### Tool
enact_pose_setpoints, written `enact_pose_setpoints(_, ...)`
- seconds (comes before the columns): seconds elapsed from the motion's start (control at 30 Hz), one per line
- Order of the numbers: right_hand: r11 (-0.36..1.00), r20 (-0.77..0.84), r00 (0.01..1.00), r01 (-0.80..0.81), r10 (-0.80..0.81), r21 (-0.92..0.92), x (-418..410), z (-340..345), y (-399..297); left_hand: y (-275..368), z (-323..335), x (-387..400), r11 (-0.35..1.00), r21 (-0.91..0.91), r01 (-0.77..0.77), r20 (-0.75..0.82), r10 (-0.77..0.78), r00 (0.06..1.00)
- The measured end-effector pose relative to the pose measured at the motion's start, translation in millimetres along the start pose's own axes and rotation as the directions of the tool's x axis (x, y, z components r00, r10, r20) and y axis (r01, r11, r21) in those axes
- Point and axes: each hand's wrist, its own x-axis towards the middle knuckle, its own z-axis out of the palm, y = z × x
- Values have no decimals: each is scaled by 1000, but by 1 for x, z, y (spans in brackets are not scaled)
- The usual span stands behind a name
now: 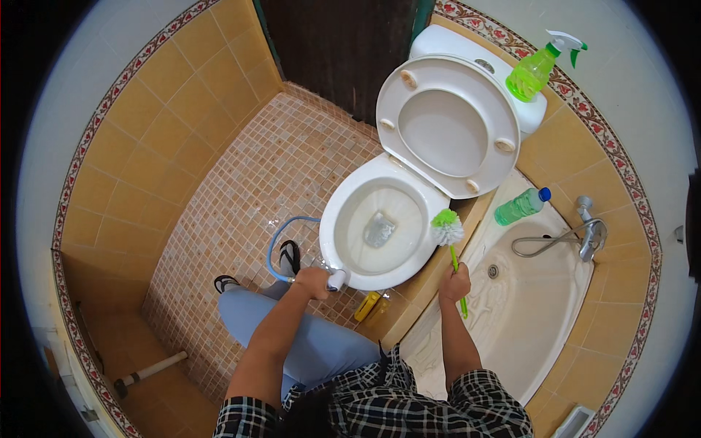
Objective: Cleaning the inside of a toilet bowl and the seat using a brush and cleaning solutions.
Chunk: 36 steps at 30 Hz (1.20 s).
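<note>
My left hand (313, 283) is closed around a white bidet sprayer (337, 279) at the near left rim of the toilet bowl (332, 232). A light blue hose (270, 246) runs from the sprayer and curves up to the bowl's left side. In my right hand (455, 282) is the green handle of a toilet brush (447, 228), its green and white bristles up beside the bowl's right rim. The seat and lid (501, 117) are raised. Water stands at the bottom of the bowl.
A spray bottle (528, 76) stands on the cistern (446, 41). A blue-capped bottle of green liquid (517, 206) rests at the bathtub (526, 306), near a wall mixer tap (590, 238). A yellow object (367, 306) lies on the mosaic floor (257, 159). A pipe (156, 371) juts out at lower left.
</note>
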Motion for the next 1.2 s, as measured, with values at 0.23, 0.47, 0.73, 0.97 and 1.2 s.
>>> enact_pose_setpoints(0.23, 999, 19, 1000, -21, 22, -34, 2, -3, -2, 6, -39, 1, 978, -207, 3, -151, -35, 988)
enact_pose_setpoints(0.47, 982, 215, 974, -106, 70, 158, -10, -6, -28, 38, -49, -13, 921, -372, -111, -478, -88, 874)
enact_pose_setpoints(0.73, 910, 177, 980, -153, 90, 385, -22, 50, -65, 78, -58, -46, 803, -456, -385, -572, 68, 818)
enact_pose_setpoints(0.97, 961, 277, 925, -275, 259, 19, -3, 76, -87, 59, -38, -28, 822, -407, -398, -603, 85, 793)
enact_pose_setpoints(1.2, 993, 192, 977, -82, 97, -87, -17, 87, -72, 54, -34, -13, 770, -430, -471, -622, 124, 773)
